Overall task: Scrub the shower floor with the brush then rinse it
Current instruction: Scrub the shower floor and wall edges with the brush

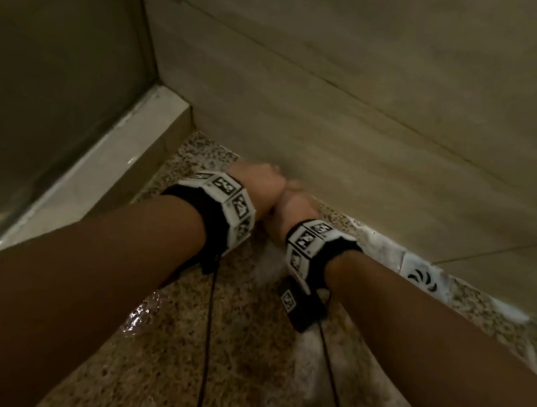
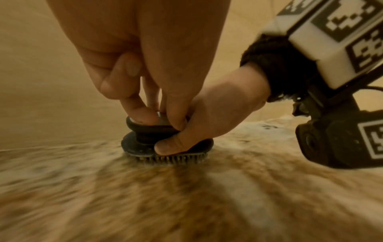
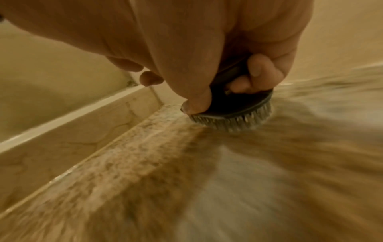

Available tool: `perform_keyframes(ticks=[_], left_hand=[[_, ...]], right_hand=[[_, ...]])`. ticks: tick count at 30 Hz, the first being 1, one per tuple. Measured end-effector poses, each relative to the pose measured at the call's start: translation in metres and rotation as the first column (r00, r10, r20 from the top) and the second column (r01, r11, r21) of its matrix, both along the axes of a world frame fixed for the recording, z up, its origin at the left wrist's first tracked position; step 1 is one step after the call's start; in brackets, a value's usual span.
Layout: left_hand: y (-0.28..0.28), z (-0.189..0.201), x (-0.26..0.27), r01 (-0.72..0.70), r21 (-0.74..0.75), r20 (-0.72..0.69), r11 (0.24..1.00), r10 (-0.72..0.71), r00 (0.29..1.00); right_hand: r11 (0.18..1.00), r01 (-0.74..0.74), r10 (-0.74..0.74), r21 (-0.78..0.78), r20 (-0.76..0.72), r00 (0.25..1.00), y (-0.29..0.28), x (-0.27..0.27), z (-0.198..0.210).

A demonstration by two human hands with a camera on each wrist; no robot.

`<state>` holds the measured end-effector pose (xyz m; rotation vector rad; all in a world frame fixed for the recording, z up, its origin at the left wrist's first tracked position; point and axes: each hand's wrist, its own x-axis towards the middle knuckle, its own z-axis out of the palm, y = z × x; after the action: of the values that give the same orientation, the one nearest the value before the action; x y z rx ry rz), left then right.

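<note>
1. While the brush (image 2: 165, 145) is sitting bristles-down on the wet speckled shower floor (image 1: 175, 360), both hands are bearing on it at the far side of the stall, close to the wall (image 1: 371, 114).
2. Left hand (image 2: 145, 49) is coming down from above, fingertips pinching the round knob on top of the brush; probably steering and adding downward pressure.
3. Right hand (image 2: 217, 111) is curling round the brush from the right, thumb pressing on the rim of the base, other fingers tucked under the knob; likely driving the stroke.
4. Two-handed hold is looking like a way to press the short bristles hard into the stone.
5. Brush is working near the far-left corner, where the raised white curb (image 1: 104, 168) is meeting the wall; likely edge grime is being targeted.
6. Drain (image 1: 423, 276) is sitting at the right, along the wall, with pale foam or water around it.
7. Head view is hiding the brush entirely behind the wrists and the tagged wristbands (image 1: 226, 208).
8. Wrist views are smearing the floor badly, so dirt and suds are hard to judge.
9. Scrubbing is looking under way; rinsing is not yet showing.
</note>
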<state>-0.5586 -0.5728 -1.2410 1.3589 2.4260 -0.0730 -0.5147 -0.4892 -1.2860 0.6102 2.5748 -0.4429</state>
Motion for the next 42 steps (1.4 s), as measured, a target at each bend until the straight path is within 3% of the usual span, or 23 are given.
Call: perform_keyframes(ticks=[3,7,11,16,24,26,29,31,34,36,39,42], left_hand=[[-0.035,-0.002,-0.028,-0.054,-0.035,-0.038,0.998,0.053,0.998],[-0.077,-0.012,-0.056,-0.169,-0.087,-0.052,0.982,0.165,0.985],[-0.082,-0.018,-0.057,-0.184,-0.051,-0.011,0.982,0.184,0.983],[-0.062,-0.013,-0.037,-0.167,-0.069,-0.023,0.984,0.165,0.986],[-0.019,0.009,0.032,0.036,-0.171,-0.113,0.985,-0.056,0.992],[-0.016,0.013,0.049,0.088,-0.173,-0.15,0.981,-0.115,0.982],[-0.022,0.013,0.073,0.195,-0.219,-0.226,0.956,-0.244,0.943],[-0.027,0.011,0.083,0.198,-0.2,-0.197,0.96,-0.237,0.951],[-0.027,0.01,0.086,0.101,-0.162,-0.017,0.982,-0.106,0.994],[-0.024,0.011,0.08,0.06,-0.117,0.039,0.991,-0.056,0.998],[-0.024,0.012,0.062,0.058,-0.099,-0.002,0.993,-0.059,0.998],[-0.021,0.009,0.041,0.027,-0.124,0.012,0.992,-0.026,1.0]], right_hand=[[0.997,0.014,-0.015,-0.079,-0.019,1.0,-0.03,-0.042,-0.006],[0.994,-0.076,0.072,-0.072,-0.063,0.995,-0.066,-0.075,-0.011],[0.995,-0.1,0.1,-0.006,-0.063,0.993,-0.067,-0.073,-0.009],[0.997,-0.07,0.068,-0.043,-0.05,0.996,-0.048,-0.046,-0.001],[0.992,-0.122,0.122,-0.032,-0.006,0.993,-0.01,0.024,-0.002],[0.993,-0.093,0.094,-0.069,0.012,0.996,-0.004,0.043,-0.002],[0.983,-0.177,0.181,-0.054,0.06,0.982,-0.003,0.068,-0.005],[0.96,-0.272,0.276,-0.063,0.081,0.958,-0.004,0.08,-0.01],[0.948,-0.304,0.311,-0.089,0.076,0.947,-0.004,0.09,-0.012],[0.968,-0.233,0.241,-0.095,0.086,0.967,-0.005,0.082,-0.01],[0.99,-0.122,0.125,-0.066,0.057,0.99,-0.007,0.056,-0.008],[0.994,-0.105,0.103,-0.041,-0.046,0.994,-0.008,0.036,-0.012]])
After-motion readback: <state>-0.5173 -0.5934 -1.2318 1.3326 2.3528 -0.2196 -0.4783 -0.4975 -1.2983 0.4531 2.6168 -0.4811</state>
